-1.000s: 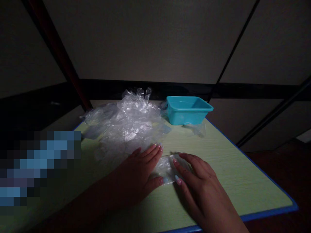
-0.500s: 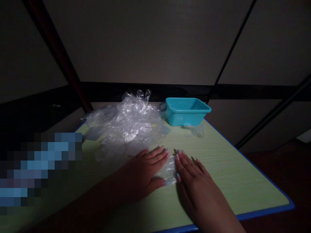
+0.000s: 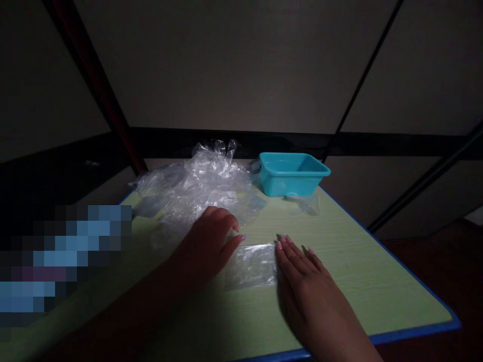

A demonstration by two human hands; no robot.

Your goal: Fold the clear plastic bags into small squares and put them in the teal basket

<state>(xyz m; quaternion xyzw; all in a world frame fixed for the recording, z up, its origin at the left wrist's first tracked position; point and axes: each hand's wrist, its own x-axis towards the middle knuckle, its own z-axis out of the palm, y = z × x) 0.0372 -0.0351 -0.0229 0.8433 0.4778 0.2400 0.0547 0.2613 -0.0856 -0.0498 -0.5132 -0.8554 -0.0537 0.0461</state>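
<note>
A flat, clear plastic bag (image 3: pixel 252 266) lies on the green table near its front. My right hand (image 3: pixel 307 281) rests flat at the bag's right edge, fingers stretched out. Just above the bag's upper left corner is my left hand (image 3: pixel 215 239), its fingers curled towards the thumb; what they hold, if anything, is too dark to make out. Behind my left hand spreads a large heap of crumpled clear plastic bags (image 3: pixel 211 181).
A turquoise plastic basket (image 3: pixel 292 183) stands at the table's back right, with another clear bag (image 3: pixel 308 205) in front of it. The green table (image 3: pixel 362 271) has a blue edge. Dark panels rise behind it.
My left hand has lifted off the flat bag and moved up and left, its fingers curling in. More of the bag shows. My right hand has hardly moved.
</note>
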